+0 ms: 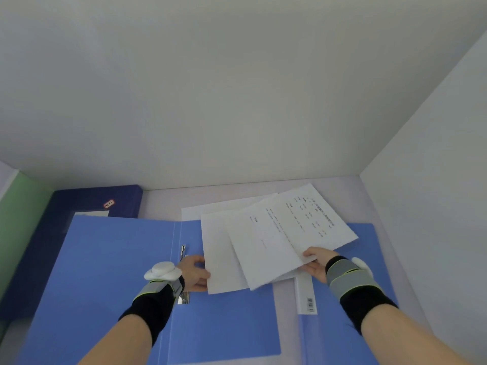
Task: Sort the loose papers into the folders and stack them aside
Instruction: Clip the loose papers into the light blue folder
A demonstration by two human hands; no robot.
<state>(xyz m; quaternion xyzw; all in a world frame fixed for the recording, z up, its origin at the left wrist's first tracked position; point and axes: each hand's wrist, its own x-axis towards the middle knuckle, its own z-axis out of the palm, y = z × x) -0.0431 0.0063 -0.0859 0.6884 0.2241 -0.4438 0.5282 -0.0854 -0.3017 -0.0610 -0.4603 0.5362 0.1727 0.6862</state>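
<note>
An open light-blue folder point(110, 272) lies in front of me, with a metal clip point(183, 251) along its spine. Several white printed papers point(266, 238) are fanned out over its right half. My left hand point(193, 272) grips the left edge of the leftmost sheet, next to the clip. At the fan's lower right, my right hand point(317, 262) pinches the corner of the top sheets. A second light-blue folder point(369, 259) with a white spine strip point(305, 293) lies to the right, partly under the papers.
A dark-blue box file point(89, 204) with a small red label stands at the back left, beside a green folder point(15, 219). White walls close in at the back and on the right. The desk surface point(163, 204) is pale.
</note>
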